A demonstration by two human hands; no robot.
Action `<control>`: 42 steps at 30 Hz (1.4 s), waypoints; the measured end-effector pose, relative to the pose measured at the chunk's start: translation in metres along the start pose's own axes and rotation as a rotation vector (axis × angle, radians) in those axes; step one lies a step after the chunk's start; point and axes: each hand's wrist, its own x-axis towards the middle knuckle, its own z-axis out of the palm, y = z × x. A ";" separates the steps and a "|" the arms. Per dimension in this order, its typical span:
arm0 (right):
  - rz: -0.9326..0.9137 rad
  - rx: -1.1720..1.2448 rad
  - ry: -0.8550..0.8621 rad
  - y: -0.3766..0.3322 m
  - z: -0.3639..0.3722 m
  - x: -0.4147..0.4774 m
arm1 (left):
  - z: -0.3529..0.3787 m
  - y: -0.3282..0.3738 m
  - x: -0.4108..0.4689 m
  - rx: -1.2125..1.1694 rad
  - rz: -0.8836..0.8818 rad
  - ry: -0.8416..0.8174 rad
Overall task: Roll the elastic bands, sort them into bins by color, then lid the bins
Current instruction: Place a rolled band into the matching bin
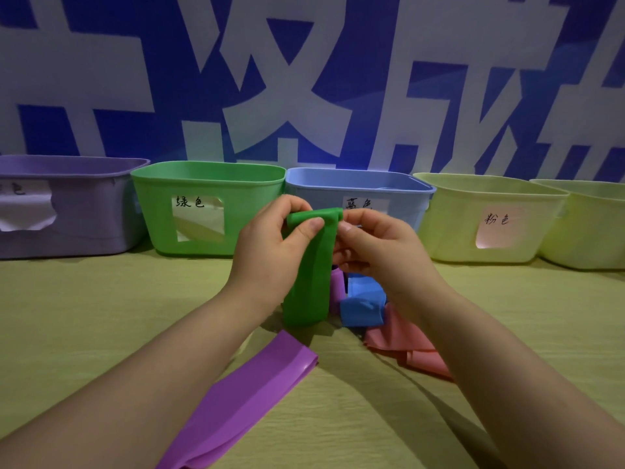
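Standing in a row along the far edge of the desk (101, 316) are five open bins, each touching or just beside the next. At the far left is the purple bin (84, 211), with a torn paper label in its front window. Next is the green bin (152, 204), labelled 绿色, and then the blue bin (304, 194), whose label is partly hidden by the hands. The pale yellow bin (453, 225) is labelled 粉色, and a second pale yellow bin (592, 231) is cut off at the right edge.

Lying flat toward the near edge, left of centre, is a long purple band (250, 401), unrolled and running out of view at the bottom. Above mid-desk, the left hand (270, 252) pinches the top of the green band (311, 282) between thumb and curled fingers. The right hand (382, 248), close beside it, pinches the same top end, which is folded over into the first turn of a roll. The rest of the green band hangs straight down, its lower end near the desk.

Just right of the hanging band, a second purple band (337, 286) shows as a strip. Beside that lies a crumpled blue band (363, 309). A pink band (399, 343) lies partly under the right forearm.

A blue wall banner (304, 79) with large white characters rises behind the bins.
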 end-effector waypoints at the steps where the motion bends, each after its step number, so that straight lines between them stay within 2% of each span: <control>1: 0.003 -0.009 -0.011 0.000 0.000 0.000 | 0.000 0.000 0.000 -0.002 0.001 -0.011; 6: -0.007 -0.061 -0.002 0.004 0.000 0.001 | -0.001 0.001 0.000 -0.007 0.009 0.013; 10: -0.019 -0.135 0.090 0.005 -0.002 0.003 | 0.000 0.004 -0.002 0.072 0.050 -0.007; 14: -0.198 -0.510 0.238 0.011 -0.004 0.004 | 0.000 0.003 -0.004 0.112 0.087 -0.017; 17: -0.289 -0.608 0.249 0.012 -0.003 0.002 | 0.000 0.000 -0.003 0.112 0.093 -0.010; 20: -0.256 -0.524 0.223 0.012 -0.002 0.003 | -0.001 0.000 -0.003 0.148 0.111 0.002; 24: -0.149 -0.161 0.104 0.006 -0.001 0.002 | -0.001 -0.001 -0.002 0.191 0.110 0.000; 26: -0.125 -0.070 0.072 0.003 -0.002 0.001 | -0.001 0.000 -0.003 0.192 0.101 -0.015; 31: -0.152 -0.179 0.069 0.003 0.000 0.001 | -0.001 0.000 -0.005 0.159 0.086 -0.037; 42: -0.120 -0.137 0.114 0.004 -0.002 0.003 | 0.002 0.005 -0.008 0.115 0.099 -0.087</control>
